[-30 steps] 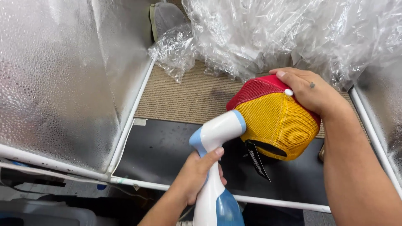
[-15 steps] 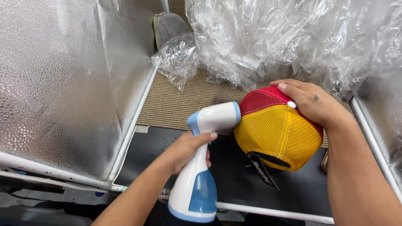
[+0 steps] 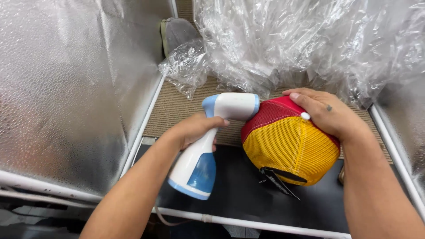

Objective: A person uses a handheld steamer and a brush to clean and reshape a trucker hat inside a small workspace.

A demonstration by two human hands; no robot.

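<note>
Left hand (image 3: pixel 195 130) wrapped tight around white-and-blue handheld steamer (image 3: pixel 206 146), nozzle pressed to red front of cap (image 3: pixel 290 144), right hand (image 3: pixel 325 115) clamped over crown, yellow mesh facing camera above black counter (image 3: pixel 234 194), crinkled clear plastic (image 3: pixel 301 40) behind

left hand (image 3: pixel 195 129) fingers curled in grip, right hand (image 3: pixel 326 114) palm down, fingers spread
</note>
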